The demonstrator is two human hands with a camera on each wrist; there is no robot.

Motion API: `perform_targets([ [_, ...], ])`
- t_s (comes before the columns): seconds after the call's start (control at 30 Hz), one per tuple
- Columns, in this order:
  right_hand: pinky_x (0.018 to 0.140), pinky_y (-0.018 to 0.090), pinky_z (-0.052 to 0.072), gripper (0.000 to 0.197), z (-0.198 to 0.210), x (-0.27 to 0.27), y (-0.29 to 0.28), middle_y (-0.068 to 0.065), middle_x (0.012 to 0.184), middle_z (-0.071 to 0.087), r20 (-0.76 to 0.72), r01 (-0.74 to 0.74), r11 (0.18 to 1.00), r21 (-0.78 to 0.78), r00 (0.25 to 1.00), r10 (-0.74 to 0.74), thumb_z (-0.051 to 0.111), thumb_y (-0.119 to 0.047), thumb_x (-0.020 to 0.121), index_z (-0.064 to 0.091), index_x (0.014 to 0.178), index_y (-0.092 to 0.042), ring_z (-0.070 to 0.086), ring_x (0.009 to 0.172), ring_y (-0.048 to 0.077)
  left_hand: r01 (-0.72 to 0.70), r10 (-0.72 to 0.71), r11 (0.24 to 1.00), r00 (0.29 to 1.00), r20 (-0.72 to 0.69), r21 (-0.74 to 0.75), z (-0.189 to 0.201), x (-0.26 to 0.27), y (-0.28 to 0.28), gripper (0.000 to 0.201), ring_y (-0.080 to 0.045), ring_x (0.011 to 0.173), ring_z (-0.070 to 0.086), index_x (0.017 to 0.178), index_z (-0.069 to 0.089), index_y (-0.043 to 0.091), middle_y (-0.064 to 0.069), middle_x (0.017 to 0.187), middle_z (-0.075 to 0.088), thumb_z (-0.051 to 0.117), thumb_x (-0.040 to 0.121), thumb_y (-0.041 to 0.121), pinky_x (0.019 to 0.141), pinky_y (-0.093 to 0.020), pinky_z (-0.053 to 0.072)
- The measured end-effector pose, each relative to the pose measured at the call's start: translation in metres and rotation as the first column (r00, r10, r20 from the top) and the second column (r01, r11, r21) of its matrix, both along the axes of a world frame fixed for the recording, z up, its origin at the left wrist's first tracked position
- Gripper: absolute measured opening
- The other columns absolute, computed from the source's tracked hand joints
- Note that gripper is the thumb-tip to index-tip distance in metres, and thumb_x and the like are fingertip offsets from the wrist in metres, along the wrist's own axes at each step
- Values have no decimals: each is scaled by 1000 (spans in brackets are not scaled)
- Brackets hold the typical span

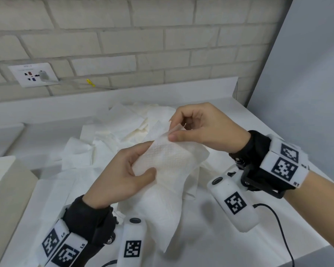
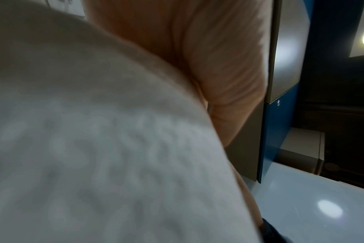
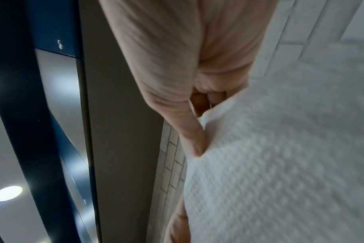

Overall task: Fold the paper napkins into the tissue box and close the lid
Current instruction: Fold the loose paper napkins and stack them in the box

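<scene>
- Left hand: pinching lower edge of napkin, raised above tabletop.
- Right hand: pinching napkin's top corner, just above left hand.
- Loose napkins: heaped beyond both hands.

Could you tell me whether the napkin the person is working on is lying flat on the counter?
No, both the left hand and the right hand hold the napkin up above the counter.
</scene>
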State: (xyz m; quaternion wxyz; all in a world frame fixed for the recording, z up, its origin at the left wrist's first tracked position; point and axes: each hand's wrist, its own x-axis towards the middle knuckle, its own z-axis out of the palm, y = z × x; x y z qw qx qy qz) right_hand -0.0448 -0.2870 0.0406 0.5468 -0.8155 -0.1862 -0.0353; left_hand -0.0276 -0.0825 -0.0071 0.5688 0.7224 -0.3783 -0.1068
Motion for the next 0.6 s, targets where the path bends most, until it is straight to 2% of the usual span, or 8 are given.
perform_targets([
  [0.07, 66, 24, 44, 12, -4, 3, 1, -6, 74, 62, 22, 21, 999, 24, 1000, -21, 71, -4, 75, 61, 74, -11, 55, 68, 6, -14, 14, 1000, 1000, -8, -8, -1, -1, -1, 48, -1, 97, 66, 111, 64, 38, 18, 103, 70, 57, 77, 5, 81, -11, 47],
  [0.17, 66, 25, 44, 18, -8, 6, 5, -7, 76, 61, 83, 78, 996, 31, 993, -81, 71, -3, 75, 59, 78, -17, 55, 67, 3, -49, 47, 997, 998, -47, -56, -4, -3, -6, 34, -6, 99, 66, 109, 68, 25, 11, 104, 72, 62, 80, 10, 83, -15, 48],
  [0.27, 67, 27, 45, 21, -10, 8, 10, -5, 79, 63, 118, 140, 990, 15, 983, -140, 70, -9, 74, 58, 82, -25, 57, 70, 7, -123, 104, 986, 981, -166, -111, -5, -8, -17, 18, -12, 88, 70, 101, 69, 17, 3, 94, 74, 69, 83, 21, 74, -19, 52],
  [0.37, 70, 21, 46, 24, -12, 9, 11, -3, 78, 67, 117, 213, 977, 1, 970, -211, 71, -6, 77, 60, 82, -27, 61, 72, 7, -220, 197, 968, 963, -183, -118, -7, -8, -27, 22, -12, 79, 71, 92, 71, 13, 2, 85, 75, 63, 79, 28, 68, -22, 54],
  [0.47, 70, 17, 47, 19, -14, 10, 9, -8, 71, 67, 39, 242, 970, 16, 969, -243, 72, -6, 77, 64, 80, -23, 62, 68, -1, -202, 183, 971, 972, -147, -125, -8, -6, -30, 19, -10, 83, 70, 92, 71, 15, 5, 87, 75, 63, 79, 26, 72, -19, 52],
  [0.53, 74, 19, 51, 14, -15, 10, 6, -5, 70, 67, -34, 220, 972, 81, 975, -218, 72, -3, 77, 66, 80, -16, 63, 68, 2, -165, 152, 980, 981, -118, -110, -9, -4, -29, 18, -9, 86, 70, 93, 71, 15, 6, 89, 75, 63, 79, 24, 76, -18, 52],
  [0.6, 74, 17, 52, 13, -15, 9, 4, 0, 74, 67, -64, 182, 976, 119, 982, -176, 70, 1, 77, 67, 79, -11, 63, 68, 3, -139, 126, 985, 984, -125, -102, -8, -4, -29, 20, -9, 85, 70, 94, 71, 15, 6, 89, 74, 63, 79, 25, 76, -19, 52],
])
